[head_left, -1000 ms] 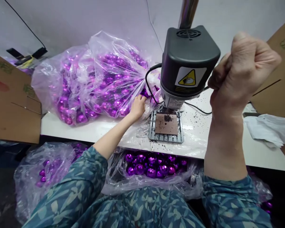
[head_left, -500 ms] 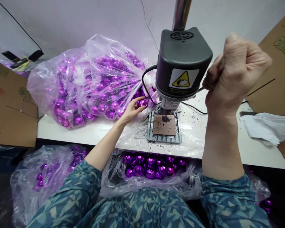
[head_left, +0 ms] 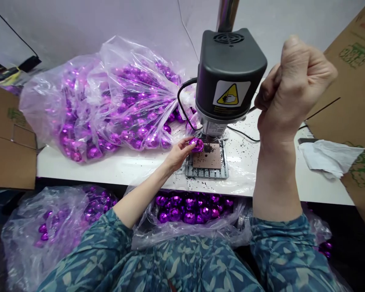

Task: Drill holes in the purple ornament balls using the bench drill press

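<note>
Bulging with faceted purple baubles (head_left: 142, 132), a clear plastic bag (head_left: 121, 52) slumps on the white bench (head_left: 109, 168) behind the drill press (head_left: 228, 77), and a second bag (head_left: 188, 239) holds more of them below the bench edge. The left hand (head_left: 179, 154), fingers half curled, grips one mirrored ball (head_left: 197, 144) just above the slotted metal base (head_left: 207, 173), whose brown pad (head_left: 207, 158) is flecked with dark shavings. The raised right hand (head_left: 295, 85) clenches tightly around a thin lever (head_left: 252, 109).
</note>
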### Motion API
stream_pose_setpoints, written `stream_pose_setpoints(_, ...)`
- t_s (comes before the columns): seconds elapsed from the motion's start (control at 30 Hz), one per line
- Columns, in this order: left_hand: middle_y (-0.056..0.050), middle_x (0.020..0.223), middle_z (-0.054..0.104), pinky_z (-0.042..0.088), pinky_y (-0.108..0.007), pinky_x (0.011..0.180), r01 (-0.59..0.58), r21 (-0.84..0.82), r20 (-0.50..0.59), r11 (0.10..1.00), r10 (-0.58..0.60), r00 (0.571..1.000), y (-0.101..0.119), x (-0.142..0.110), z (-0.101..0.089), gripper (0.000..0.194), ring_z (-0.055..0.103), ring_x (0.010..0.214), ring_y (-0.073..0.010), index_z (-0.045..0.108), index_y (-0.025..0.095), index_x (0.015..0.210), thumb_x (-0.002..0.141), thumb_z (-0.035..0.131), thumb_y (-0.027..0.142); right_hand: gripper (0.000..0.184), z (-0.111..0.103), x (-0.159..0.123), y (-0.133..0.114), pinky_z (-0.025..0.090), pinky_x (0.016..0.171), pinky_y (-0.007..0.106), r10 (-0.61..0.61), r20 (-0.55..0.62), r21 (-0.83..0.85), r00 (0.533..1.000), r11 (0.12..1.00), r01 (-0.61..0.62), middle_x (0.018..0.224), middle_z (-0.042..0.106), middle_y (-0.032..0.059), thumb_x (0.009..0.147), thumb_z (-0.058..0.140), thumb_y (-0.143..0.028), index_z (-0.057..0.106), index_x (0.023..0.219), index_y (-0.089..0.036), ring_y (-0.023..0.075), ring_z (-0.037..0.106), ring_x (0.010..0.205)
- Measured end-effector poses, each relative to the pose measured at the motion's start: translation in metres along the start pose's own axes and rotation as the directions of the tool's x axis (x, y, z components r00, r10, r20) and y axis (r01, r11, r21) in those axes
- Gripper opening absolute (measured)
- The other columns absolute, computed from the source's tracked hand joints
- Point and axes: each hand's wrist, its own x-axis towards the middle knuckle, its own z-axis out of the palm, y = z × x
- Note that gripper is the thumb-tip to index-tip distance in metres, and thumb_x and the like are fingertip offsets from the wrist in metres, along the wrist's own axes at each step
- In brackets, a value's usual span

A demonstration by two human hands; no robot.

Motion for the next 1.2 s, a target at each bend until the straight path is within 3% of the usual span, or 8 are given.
stream_pose_setpoints(0.13, -0.010, 0.119, 0.077, 0.054, -0.049, 0.109, -0.086, 0.092, 0.049, 0.992, 0.082, 0.995, -0.008, 0.006, 0.005, 0.056, 0.072, 0.111, -0.0241, 0.068, 0.020, 0.119, 0.072, 0.091, 0.041, 0.052, 0.002, 0.000, -0.001, 0.023, 0.036, 0.025, -0.008, -0.015, 0.014, 1.000, 1.000, 0.008, 0.035, 0.023, -0.0074, 0.091, 0.053, -0.016, 0.027, 0.047, -0.023, 0.0056, 0.027, 0.032)
stream_pose_setpoints(0.43, -0.014, 0.126, 0.072, 0.054, -0.048, 0.105, -0.166, 0.254, 0.139, 0.953, 0.134, 0.981, -0.014, 0.008, 0.009, 0.065, 0.071, 0.112, -0.0266, 0.065, 0.017, 0.126, 0.070, 0.091, 0.038, 0.051, 0.002, -0.001, 0.000, 0.020, 0.038, 0.024, -0.002, -0.022, 0.004, 1.000, 1.000, 0.002, 0.036, 0.026, -0.0084, 0.095, 0.049, -0.014, 0.027, 0.050, -0.023, 0.0046, 0.027, 0.033)
stream_pose_setpoints(0.67, -0.013, 0.126, 0.069, 0.054, -0.047, 0.103, -0.381, 0.488, 0.267, 0.785, 0.281, 0.922, -0.015, 0.000, 0.015, 0.053, 0.067, 0.115, -0.0267, 0.063, 0.018, 0.125, 0.078, 0.083, 0.030, 0.050, 0.002, 0.001, 0.004, 0.019, 0.038, 0.027, -0.031, -0.015, 0.067, 0.999, 0.997, 0.032, 0.035, 0.026, -0.0085, 0.094, 0.049, -0.011, 0.028, 0.050, -0.024, 0.0066, 0.024, 0.032)
stream_pose_setpoints(0.77, -0.012, 0.127, 0.068, 0.054, -0.045, 0.105, -0.412, 0.535, 0.272, 0.737, 0.312, 0.911, -0.014, -0.006, 0.019, 0.051, 0.066, 0.118, -0.0266, 0.062, 0.018, 0.125, 0.079, 0.082, 0.030, 0.050, 0.001, 0.001, 0.005, 0.019, 0.039, 0.028, -0.055, -0.020, 0.094, 0.998, 0.994, 0.057, 0.035, 0.027, -0.0086, 0.093, 0.051, -0.012, 0.030, 0.050, -0.024, 0.0066, 0.024, 0.032)
stream_pose_setpoints(0.93, -0.012, 0.125, 0.069, 0.054, -0.045, 0.105, -0.346, 0.496, 0.180, 0.797, 0.295, 0.938, -0.023, -0.013, 0.028, 0.050, 0.067, 0.116, -0.0260, 0.060, 0.019, 0.124, 0.082, 0.082, 0.034, 0.050, 0.001, -0.001, 0.002, 0.019, 0.039, 0.025, -0.018, -0.009, 0.044, 1.000, 0.999, 0.018, 0.034, 0.028, -0.0084, 0.095, 0.048, -0.012, 0.029, 0.050, -0.022, 0.0051, 0.027, 0.032)
stream_pose_setpoints(1.2, -0.014, 0.130, 0.066, 0.051, -0.048, 0.111, -0.347, 0.378, 0.148, 0.858, 0.314, 0.938, -0.041, -0.010, 0.034, 0.055, 0.065, 0.122, -0.0269, 0.055, 0.019, 0.122, 0.080, 0.086, 0.037, 0.050, -0.001, -0.002, 0.004, 0.018, 0.039, 0.029, -0.038, -0.008, 0.017, 0.999, 0.999, 0.038, 0.035, 0.026, -0.0082, 0.095, 0.049, -0.012, 0.028, 0.051, -0.024, 0.0062, 0.027, 0.033)
